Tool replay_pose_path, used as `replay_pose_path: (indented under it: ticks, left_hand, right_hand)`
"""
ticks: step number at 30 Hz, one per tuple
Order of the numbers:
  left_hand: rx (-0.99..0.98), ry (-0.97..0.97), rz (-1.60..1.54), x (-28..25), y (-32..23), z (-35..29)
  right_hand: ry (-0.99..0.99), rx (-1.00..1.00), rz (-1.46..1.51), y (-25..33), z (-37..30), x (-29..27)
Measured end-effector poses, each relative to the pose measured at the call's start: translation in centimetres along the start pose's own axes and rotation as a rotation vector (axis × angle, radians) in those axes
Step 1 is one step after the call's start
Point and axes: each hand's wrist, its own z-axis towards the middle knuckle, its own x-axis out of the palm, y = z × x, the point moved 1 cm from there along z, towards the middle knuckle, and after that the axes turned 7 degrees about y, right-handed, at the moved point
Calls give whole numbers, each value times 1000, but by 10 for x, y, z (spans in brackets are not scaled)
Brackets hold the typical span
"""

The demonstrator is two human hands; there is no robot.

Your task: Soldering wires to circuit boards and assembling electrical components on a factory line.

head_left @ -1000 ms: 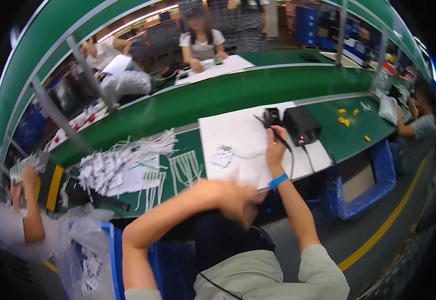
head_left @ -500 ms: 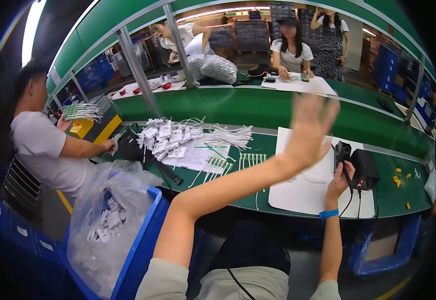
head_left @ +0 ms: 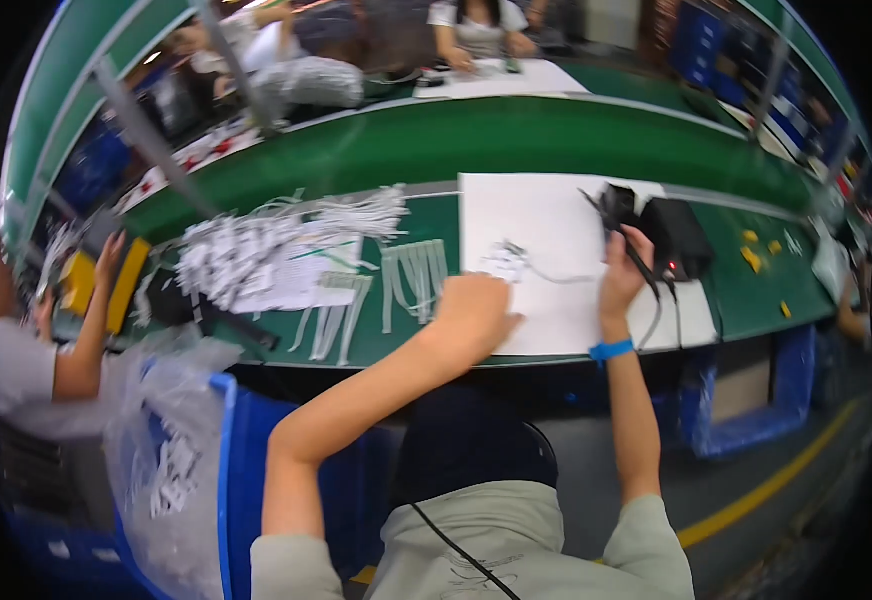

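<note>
My left hand [head_left: 473, 318] is low over the left edge of the white board [head_left: 546, 325], beside the row of green strips with white wires [head_left: 414, 280]. Its fingers curl down out of sight behind the back of the hand, and whether they hold anything is hidden. My right hand [head_left: 624, 278], with a blue wristband, has its fingers closed round a slim black corded tool [head_left: 638, 258], next to a black holder [head_left: 617, 203] and a black box with a red light [head_left: 674, 238]. Between my hands a small white part with wires [head_left: 508, 262] lies on the board.
White parts with wires [head_left: 226, 260] are heaped on the green table at left, over a paper sheet. A blue bin [head_left: 224, 480] with a plastic bag stands below. Yellow bits [head_left: 751, 258] lie at right. A co-worker [head_left: 21, 365] sits at left; others are across the bench.
My left hand has come down from a raised, spread pose to the board's left edge. My right hand stays by the black tool. The view has shifted; the left co-worker's arm has risen.
</note>
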Motion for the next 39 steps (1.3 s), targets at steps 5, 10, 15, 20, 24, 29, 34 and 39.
replay_pose_path:
  ticks: [5, 10, 15, 20, 24, 29, 34, 39]
  left_hand:
    - [-39, -224, 27, 32, 13, 19]
    - [-94, -298, -50, 52, 28, 37]
    - [-20, -384, -51, 69, 34, 49]
    - [-103, -308, -206, 75, 32, 56]
    - [-97, -369, -215, 76, 30, 53]
    - [-86, -425, -242, 79, 31, 52]
    - [-102, -449, -247, 82, 34, 58]
    - [-95, -509, -223, 86, 36, 61]
  right_hand:
    - [60, 65, 24, 18, -5, 1]
    - [98, 93, 13, 24, -8, 1]
    - [263, 14, -68, 43, -14, 15]
    - [456, 24, -227, 53, -12, 43]
    - [439, -20, -186, 45, -13, 50]
    - [410, -99, -200, 39, -19, 46]
    - [429, -103, -288, 40, -22, 47]
    - [443, -128, -350, 39, -21, 49]
